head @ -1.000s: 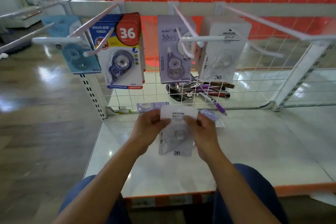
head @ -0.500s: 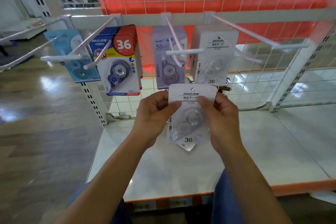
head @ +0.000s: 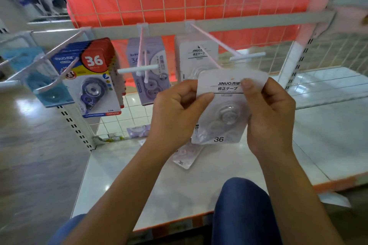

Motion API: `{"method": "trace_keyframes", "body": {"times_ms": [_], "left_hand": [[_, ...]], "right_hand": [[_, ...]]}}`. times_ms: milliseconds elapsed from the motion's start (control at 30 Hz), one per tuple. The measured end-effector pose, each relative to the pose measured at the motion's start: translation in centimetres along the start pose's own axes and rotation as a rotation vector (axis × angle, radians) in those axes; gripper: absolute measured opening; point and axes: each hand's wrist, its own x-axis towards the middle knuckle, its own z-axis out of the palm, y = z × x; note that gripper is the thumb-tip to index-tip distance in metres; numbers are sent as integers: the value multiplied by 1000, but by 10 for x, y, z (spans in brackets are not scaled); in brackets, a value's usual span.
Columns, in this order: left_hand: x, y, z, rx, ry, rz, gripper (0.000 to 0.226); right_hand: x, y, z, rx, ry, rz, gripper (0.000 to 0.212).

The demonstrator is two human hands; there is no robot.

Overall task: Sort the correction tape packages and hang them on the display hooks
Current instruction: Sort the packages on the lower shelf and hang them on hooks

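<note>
You are bringing the white package (head: 229, 105) higher and closer to the rack than it was half a second ago, so its top edge is now sitting just under the tip of the hook prong (head: 211, 58) that is carrying the matching white stack (head: 196, 51). Your left hand (head: 175, 113) is pinching the card's left edge, and your right hand (head: 268, 117) is pinching its upper right edge, thumb on the front. The card is hanging upright, long axis vertical, printed face toward you, while the prong is pointing out of the rack toward you. The prong tip is lying just above the card, left of its centre, nearer your left hand. The hang hole is too blurred to place. Judging from this, you are needing a short lift and a push away. Another package (head: 185, 155) is lying on the shelf (head: 199, 195) below.
</note>
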Motion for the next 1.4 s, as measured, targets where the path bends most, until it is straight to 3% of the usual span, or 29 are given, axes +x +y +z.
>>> {"method": "trace_keyframes", "body": {"times_ms": [533,667,833,1033,1200,1300,1400], "left_hand": [[14,-12,12,-26,78,-9,28],[29,-25,13,-7,102,-80,27],[75,-59,12,142,252,-151,5],[114,-88,14,445,315,-39,20],[80,-121,24,519,296,-60,12],[39,-166,26,492,301,-78,17],[-8,-222,24,532,145,-118,18]], "right_hand": [[24,13,-1,-133,1,-8,10],[40,33,4,-174,-1,1,14],[85,67,29,-404,27,-76,26],[123,100,47,-525,57,-219,22],[102,138,32,-462,145,-182,20],[69,189,9,-590,187,-150,20],[16,257,-17,-860,5,-88,9]]}}
